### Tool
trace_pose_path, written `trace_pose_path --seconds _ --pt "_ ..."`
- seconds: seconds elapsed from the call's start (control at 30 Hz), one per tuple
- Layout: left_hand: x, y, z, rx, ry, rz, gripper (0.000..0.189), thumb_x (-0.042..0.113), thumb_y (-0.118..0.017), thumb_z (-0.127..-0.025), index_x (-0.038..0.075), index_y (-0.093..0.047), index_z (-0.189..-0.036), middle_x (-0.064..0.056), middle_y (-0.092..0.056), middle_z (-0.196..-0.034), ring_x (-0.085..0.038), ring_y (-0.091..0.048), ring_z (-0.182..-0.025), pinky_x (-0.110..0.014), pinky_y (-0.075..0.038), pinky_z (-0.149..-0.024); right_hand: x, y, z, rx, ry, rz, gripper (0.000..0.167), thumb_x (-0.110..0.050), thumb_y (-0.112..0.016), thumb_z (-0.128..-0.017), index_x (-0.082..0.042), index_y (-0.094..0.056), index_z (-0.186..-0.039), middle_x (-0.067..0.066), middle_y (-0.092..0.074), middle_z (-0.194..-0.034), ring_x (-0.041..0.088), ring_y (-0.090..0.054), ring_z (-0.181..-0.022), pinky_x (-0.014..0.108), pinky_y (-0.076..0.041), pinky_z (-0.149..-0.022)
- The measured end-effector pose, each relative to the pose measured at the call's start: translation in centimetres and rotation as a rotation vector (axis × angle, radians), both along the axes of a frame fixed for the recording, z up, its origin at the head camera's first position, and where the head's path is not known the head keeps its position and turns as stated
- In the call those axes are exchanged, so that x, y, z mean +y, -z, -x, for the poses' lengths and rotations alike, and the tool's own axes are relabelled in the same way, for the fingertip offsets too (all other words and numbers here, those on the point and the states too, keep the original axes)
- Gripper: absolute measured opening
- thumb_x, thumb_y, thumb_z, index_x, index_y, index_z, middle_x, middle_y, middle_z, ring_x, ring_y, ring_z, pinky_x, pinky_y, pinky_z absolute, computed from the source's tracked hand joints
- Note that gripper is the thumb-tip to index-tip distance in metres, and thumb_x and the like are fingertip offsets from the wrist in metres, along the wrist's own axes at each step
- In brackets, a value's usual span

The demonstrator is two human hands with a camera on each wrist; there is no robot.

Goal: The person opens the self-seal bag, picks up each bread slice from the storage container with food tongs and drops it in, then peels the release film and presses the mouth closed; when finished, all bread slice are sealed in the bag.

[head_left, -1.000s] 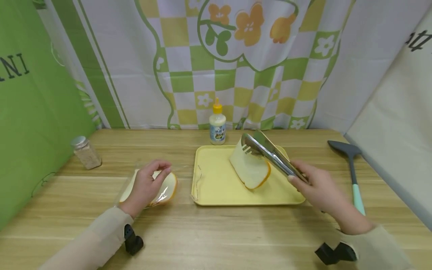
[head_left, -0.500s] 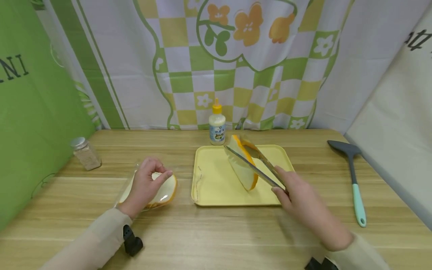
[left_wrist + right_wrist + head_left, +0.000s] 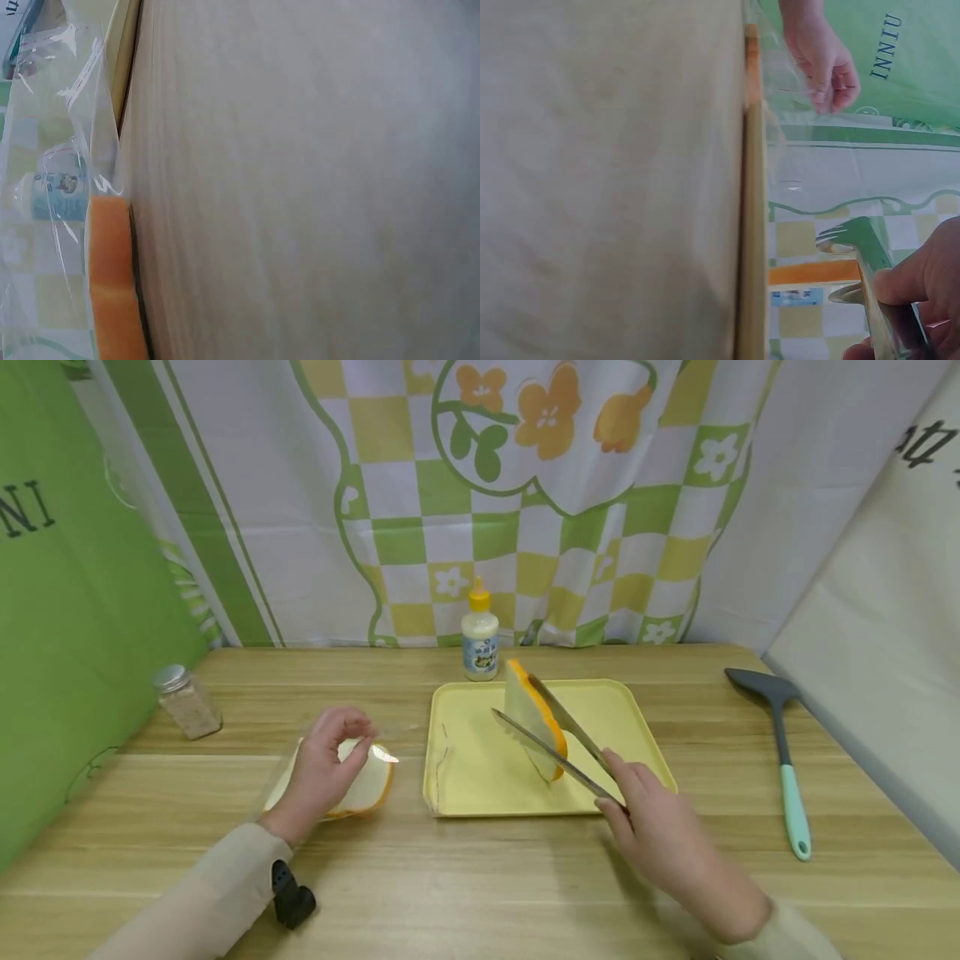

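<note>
My left hand (image 3: 322, 772) pinches the upper film of a clear plastic bag (image 3: 82, 97) with thumb and fingertips. Inside the bag a white bread slice (image 3: 367, 785) with an orange-brown crust lies on the table, partly covered by that hand. On the right, my right hand (image 3: 667, 835) grips metal tongs (image 3: 573, 727), thumb on one arm and fingers on the other. Between the tong arms a second bread slice (image 3: 521, 702) stands on edge over the yellow tray (image 3: 622, 718), crust toward the hand. In the right wrist view the forked tong tip (image 3: 847, 232) overlaps this slice.
A squeeze bottle (image 3: 480, 647) with a yellow cap stands behind the tray. A spice jar (image 3: 191, 706) is at the left, and a dark spatula (image 3: 783, 760) with a mint handle lies at the right. Clear film overlaps the tray's left edge.
My right hand has moved left and toward me with the tongs. The bread slice in them has turned from its broad face to nearly edge-on. My left hand has hardly moved.
</note>
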State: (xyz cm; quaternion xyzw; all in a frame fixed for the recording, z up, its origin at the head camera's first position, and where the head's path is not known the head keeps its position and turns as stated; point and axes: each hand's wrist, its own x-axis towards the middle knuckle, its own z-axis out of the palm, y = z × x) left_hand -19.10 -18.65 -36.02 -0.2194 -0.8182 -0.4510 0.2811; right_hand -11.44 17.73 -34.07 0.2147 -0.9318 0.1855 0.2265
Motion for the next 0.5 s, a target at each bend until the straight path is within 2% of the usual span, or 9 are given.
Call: trace_pose_path --seconds 0.07,0.13,0.3,0.5 --pt "-0.04 -0.12 -0.05 -0.013 0.000 0.017 0.027 -0.016 -0.063 -0.076 -0.007 -0.060 -0.101 -0.016 -0.055 -0.106 0.003 -0.056 -0.087 -0.007 -0.042 -0.084 -0.03 0.29 -0.22 -0.040 0.008 -0.004 0.054 -0.006 -0.070 -0.079 0.006 -0.047 -0.126 0.018 -0.060 -0.098 0.016 -0.053 -0.067 0.035 -0.049 -0.058" --pt "-0.09 -0.21 -0.12 -0.026 -0.014 0.039 0.025 -0.012 -0.064 -0.079 -0.006 -0.062 -0.103 -0.017 -0.055 -0.110 0.003 -0.056 -0.091 -0.006 -0.040 -0.086 0.05 0.48 -0.37 -0.074 0.016 0.002 0.052 -0.006 -0.069 -0.080 0.006 -0.047 -0.126 0.017 -0.060 -0.099 0.016 -0.053 -0.068 0.036 -0.049 -0.059" --pt "-0.25 -0.34 -0.22 -0.002 -0.042 0.072 0.012 -0.005 -0.066 -0.080 0.001 -0.069 -0.091 -0.010 -0.061 -0.101 -0.010 -0.053 -0.097 -0.006 -0.038 -0.083 0.38 0.89 -0.37 -0.067 0.013 0.008 0.050 -0.005 -0.070 -0.079 0.005 -0.050 -0.124 0.015 -0.061 -0.095 0.014 -0.051 -0.066 0.034 -0.048 -0.057" --pt "-0.67 -0.44 -0.20 0.001 -0.035 0.053 0.017 -0.006 -0.065 -0.081 0.001 -0.069 -0.095 -0.007 -0.064 -0.093 -0.002 -0.054 -0.090 -0.010 -0.040 -0.075 0.76 1.04 -0.19 -0.059 0.009 0.017 0.044 -0.001 -0.069 -0.078 0.006 -0.054 -0.119 0.016 -0.062 -0.090 0.019 -0.057 -0.070 0.036 -0.049 -0.059"
